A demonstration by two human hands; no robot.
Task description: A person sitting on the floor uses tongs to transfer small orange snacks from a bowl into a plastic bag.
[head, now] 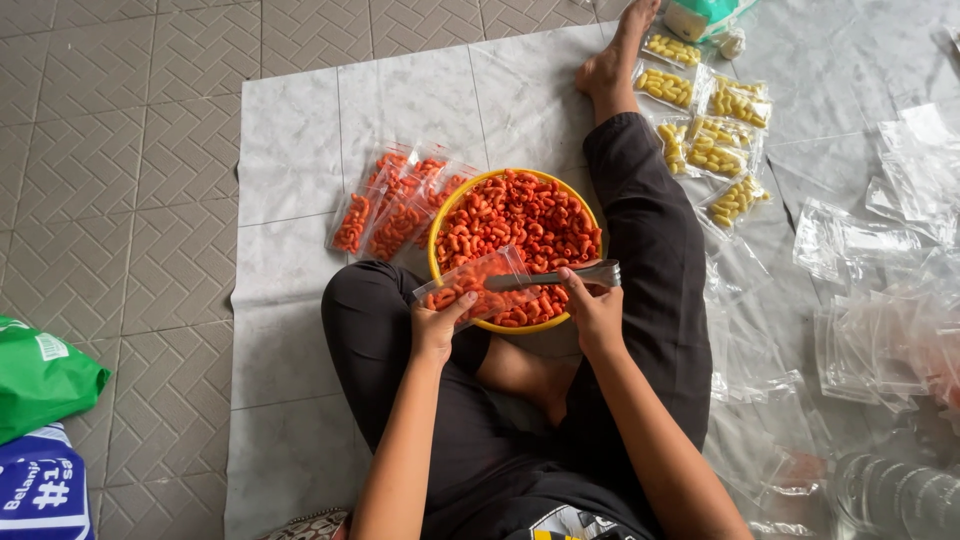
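A yellow bowl (437, 240) full of orange-red curled snacks sits on the floor sheet between my legs. My left hand (436, 325) holds a small clear plastic bag (478, 279) partly filled with those snacks, over the bowl's near rim. My right hand (594, 312) grips metal tongs (556, 277) whose tips point left into the mouth of the bag.
Filled bags of red snacks (390, 210) lie left of the bowl. Bags of yellow snacks (712, 120) lie past my right leg. Empty clear bags (880, 300) are strewn on the right. A green bag (40, 380) lies on the tiles at left.
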